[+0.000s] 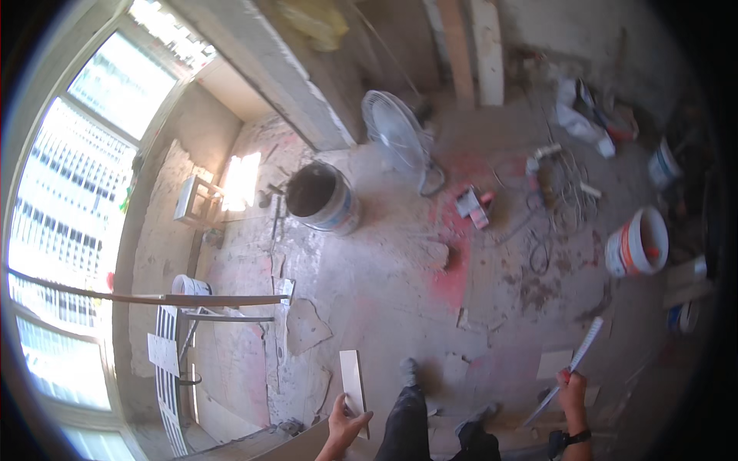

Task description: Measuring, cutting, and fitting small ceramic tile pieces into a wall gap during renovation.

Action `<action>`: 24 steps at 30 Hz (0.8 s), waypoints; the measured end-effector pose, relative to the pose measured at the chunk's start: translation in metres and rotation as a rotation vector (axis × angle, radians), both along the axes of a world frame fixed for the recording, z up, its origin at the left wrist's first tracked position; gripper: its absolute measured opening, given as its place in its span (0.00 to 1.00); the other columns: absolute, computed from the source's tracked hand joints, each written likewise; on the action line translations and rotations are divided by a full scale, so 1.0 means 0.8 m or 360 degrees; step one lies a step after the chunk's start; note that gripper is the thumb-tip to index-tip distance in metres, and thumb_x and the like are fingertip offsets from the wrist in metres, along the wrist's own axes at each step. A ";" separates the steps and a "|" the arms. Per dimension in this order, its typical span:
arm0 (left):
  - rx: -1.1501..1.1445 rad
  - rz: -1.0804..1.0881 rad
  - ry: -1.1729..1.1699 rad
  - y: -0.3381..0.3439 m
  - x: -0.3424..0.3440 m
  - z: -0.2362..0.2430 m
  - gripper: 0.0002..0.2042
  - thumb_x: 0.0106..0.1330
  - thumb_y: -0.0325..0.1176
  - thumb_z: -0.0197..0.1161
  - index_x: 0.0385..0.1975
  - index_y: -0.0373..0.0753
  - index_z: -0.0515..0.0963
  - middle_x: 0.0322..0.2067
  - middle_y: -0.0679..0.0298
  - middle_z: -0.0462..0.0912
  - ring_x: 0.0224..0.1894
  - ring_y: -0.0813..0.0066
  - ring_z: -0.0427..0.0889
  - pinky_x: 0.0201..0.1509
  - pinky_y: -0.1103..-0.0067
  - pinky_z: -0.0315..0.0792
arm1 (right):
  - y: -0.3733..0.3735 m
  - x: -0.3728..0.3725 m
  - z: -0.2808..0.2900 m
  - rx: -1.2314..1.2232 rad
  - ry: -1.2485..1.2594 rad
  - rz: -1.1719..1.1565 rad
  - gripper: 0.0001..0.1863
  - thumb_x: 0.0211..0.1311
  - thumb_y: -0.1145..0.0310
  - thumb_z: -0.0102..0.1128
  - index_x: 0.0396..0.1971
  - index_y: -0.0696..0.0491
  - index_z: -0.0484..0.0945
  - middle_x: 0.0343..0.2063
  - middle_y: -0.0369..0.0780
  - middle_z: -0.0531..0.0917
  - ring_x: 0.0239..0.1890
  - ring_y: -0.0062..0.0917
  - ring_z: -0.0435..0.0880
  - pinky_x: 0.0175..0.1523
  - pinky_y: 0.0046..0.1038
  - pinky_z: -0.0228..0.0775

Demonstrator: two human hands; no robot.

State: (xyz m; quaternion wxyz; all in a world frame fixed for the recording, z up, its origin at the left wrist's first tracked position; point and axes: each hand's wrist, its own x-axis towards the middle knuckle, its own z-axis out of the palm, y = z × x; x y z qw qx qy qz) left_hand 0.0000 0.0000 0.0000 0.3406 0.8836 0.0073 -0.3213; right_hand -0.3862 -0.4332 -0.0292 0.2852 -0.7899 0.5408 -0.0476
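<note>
My left hand [346, 424] grips the lower part of a narrow, pale flat strip [351, 376], which looks like a cut piece of tile or board and is held up above the floor. At the lower right, my right hand [571, 392] is closed around a long, thin whitish strip [588, 343] with a row of marks along its upper part. Something small and red shows at the fingers there; its kind is too small to make out. The thin strip slants from upper right to lower left past the hand. A dark band circles my right wrist.
A large bucket [344, 213] and a standing fan [396, 134] are ahead. Tangled cables [569, 180] and a red-and-grey box-like thing [473, 207] lie on the dusty floor. To the right stands a white bucket [626, 250]. A long bar [223, 300] crosses on the left.
</note>
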 end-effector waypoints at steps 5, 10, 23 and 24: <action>-0.0224 0.0348 -0.0099 0.012 0.123 0.038 0.43 0.46 0.43 0.80 0.64 0.35 0.67 0.40 0.52 0.83 0.39 0.66 0.83 0.45 0.73 0.78 | -0.057 0.201 0.109 -0.0126 -0.0534 -0.0232 0.12 0.68 0.69 0.57 0.25 0.58 0.76 0.20 0.40 0.79 0.20 0.24 0.73 0.26 0.32 0.66; -0.0308 0.0540 -0.0077 0.049 0.272 0.114 0.43 0.49 0.36 0.79 0.66 0.32 0.64 0.42 0.52 0.83 0.40 0.67 0.84 0.45 0.73 0.78 | -0.014 0.482 0.233 0.0081 -0.1060 -0.0141 0.10 0.72 0.69 0.54 0.29 0.56 0.74 0.22 0.35 0.78 0.19 0.13 0.67 0.20 0.21 0.55; -0.0767 0.1327 -0.0290 0.066 0.685 0.200 0.42 0.53 0.24 0.75 0.68 0.29 0.59 0.43 0.54 0.83 0.41 0.68 0.84 0.40 0.74 0.77 | -0.005 1.078 0.434 0.0581 -0.1834 0.0616 0.08 0.76 0.66 0.49 0.42 0.55 0.71 0.30 0.39 0.79 0.19 0.14 0.68 0.24 0.16 0.59; -0.0750 0.1396 -0.0310 0.066 0.722 0.204 0.42 0.53 0.25 0.76 0.68 0.31 0.60 0.42 0.55 0.83 0.40 0.68 0.84 0.38 0.75 0.76 | -0.007 1.131 0.428 0.0638 -0.1885 0.0555 0.09 0.76 0.65 0.49 0.42 0.55 0.70 0.30 0.39 0.79 0.18 0.14 0.68 0.24 0.16 0.57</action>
